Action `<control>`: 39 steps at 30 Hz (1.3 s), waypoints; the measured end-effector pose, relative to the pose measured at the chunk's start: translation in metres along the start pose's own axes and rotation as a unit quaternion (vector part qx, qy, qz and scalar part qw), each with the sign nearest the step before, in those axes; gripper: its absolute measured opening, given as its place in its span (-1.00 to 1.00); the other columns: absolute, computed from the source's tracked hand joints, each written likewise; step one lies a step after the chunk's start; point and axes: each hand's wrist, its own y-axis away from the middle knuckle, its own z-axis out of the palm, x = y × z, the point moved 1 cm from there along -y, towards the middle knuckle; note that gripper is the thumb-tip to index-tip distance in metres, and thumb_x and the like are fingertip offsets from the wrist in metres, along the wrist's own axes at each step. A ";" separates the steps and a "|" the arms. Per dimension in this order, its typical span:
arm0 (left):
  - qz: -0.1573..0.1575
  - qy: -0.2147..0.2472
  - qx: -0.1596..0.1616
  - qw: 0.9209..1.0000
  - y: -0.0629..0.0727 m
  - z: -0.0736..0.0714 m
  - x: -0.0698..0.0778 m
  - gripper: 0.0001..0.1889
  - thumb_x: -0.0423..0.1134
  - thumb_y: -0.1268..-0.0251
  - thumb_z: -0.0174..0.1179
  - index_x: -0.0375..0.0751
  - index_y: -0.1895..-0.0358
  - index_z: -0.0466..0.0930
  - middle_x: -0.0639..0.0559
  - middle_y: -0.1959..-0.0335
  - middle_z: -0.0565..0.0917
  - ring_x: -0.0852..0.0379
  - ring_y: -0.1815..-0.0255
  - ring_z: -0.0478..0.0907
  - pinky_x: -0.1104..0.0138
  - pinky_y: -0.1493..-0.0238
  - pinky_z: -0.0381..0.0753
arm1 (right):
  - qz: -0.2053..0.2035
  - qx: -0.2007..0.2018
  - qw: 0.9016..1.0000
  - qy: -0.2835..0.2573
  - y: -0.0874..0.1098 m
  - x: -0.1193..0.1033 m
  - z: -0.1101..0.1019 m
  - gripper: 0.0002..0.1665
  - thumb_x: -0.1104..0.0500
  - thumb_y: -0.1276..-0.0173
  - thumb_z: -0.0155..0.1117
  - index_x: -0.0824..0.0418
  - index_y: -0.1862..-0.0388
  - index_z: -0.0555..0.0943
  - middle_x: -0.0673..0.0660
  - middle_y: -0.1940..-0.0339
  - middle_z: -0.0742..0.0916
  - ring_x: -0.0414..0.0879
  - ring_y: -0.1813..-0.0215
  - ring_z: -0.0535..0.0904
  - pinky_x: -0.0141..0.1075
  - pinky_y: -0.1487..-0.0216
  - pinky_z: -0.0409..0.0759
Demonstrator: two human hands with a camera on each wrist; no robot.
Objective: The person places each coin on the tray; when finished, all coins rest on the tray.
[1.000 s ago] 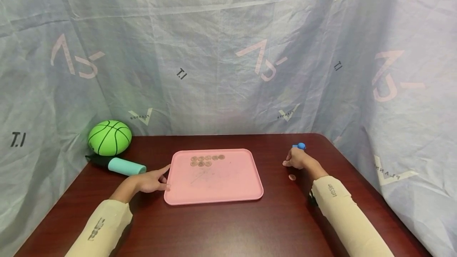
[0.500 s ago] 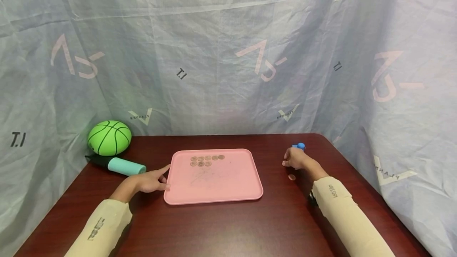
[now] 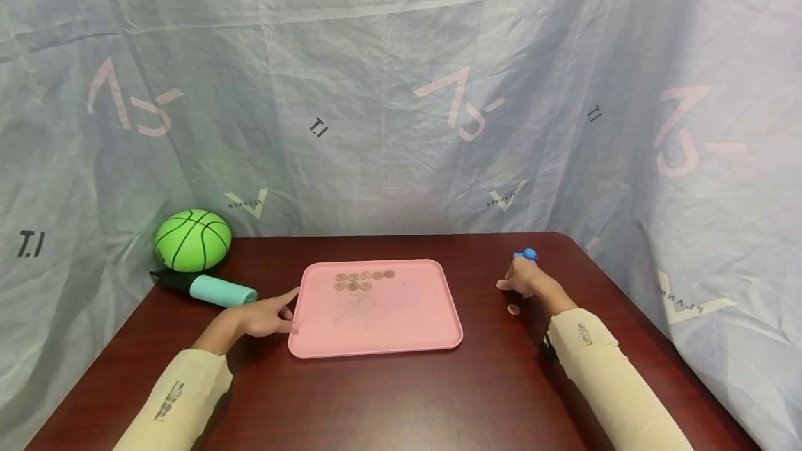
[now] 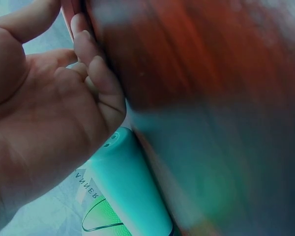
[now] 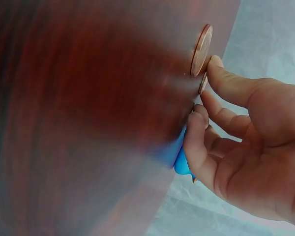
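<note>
A pink tray [image 3: 376, 329] lies on the table, with several coins [image 3: 354, 286] in two rows near its far edge. My left hand [image 3: 262, 317] is at the tray's left rim, thumb and forefinger spread apart along it and the other fingers loosely bent. On the right side of the table, my right hand [image 3: 523, 277] reaches down to the surface. In the right wrist view its thumb and forefinger pinch a coin [image 5: 203, 84] at the tabletop. A separate coin [image 5: 201, 50] lies nearer, just beyond the thumb; the head view hides the pinched coin behind the hand.
Beyond my right hand sits a small blue object [image 3: 529, 254] with a round top. A green basketball [image 3: 193, 241] and a turquoise cylinder with a black end [image 3: 222, 291] are at the left. Printed grey cloth [image 3: 376, 159] hangs behind the dark red table [image 3: 376, 402].
The head view has shifted very slightly. Both hands, the tray and the coins hold their places; my right fingers have moved only a little at the tabletop.
</note>
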 end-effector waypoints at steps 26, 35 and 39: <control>-0.006 -0.004 0.004 1.000 -0.002 0.001 -0.002 -0.03 -0.12 -0.29 0.32 -0.41 -0.56 -0.13 -0.09 0.07 0.55 -0.03 0.03 0.45 0.00 -0.10 0.39 | -0.094 0.024 0.995 0.015 -0.010 -0.002 0.005 -0.75 0.24 -0.27 0.40 0.42 0.19 0.63 0.16 0.34 0.72 -0.11 0.42 0.63 -0.24 0.38 0.61; 0.004 0.000 0.000 1.000 -0.003 0.002 -0.004 -0.01 -0.11 -0.28 0.33 -0.41 -0.56 -0.13 -0.08 0.08 0.56 -0.02 0.02 0.46 0.02 -0.11 0.40 | -0.057 -0.009 0.997 -0.042 -0.005 0.006 0.003 -0.66 0.12 -0.36 0.37 0.42 0.12 0.66 0.12 0.37 0.69 -0.08 0.43 0.60 -0.21 0.44 0.63; 0.015 0.005 -0.002 1.000 -0.002 0.000 -0.003 -0.02 -0.15 -0.29 0.32 -0.43 -0.56 -0.15 -0.07 0.12 0.57 0.00 0.06 0.47 0.09 -0.06 0.40 | -0.062 -0.013 0.997 -0.052 -0.004 0.004 -0.001 -0.70 0.13 -0.35 0.38 0.39 0.18 0.66 0.11 0.40 0.69 -0.06 0.42 0.59 -0.18 0.44 0.63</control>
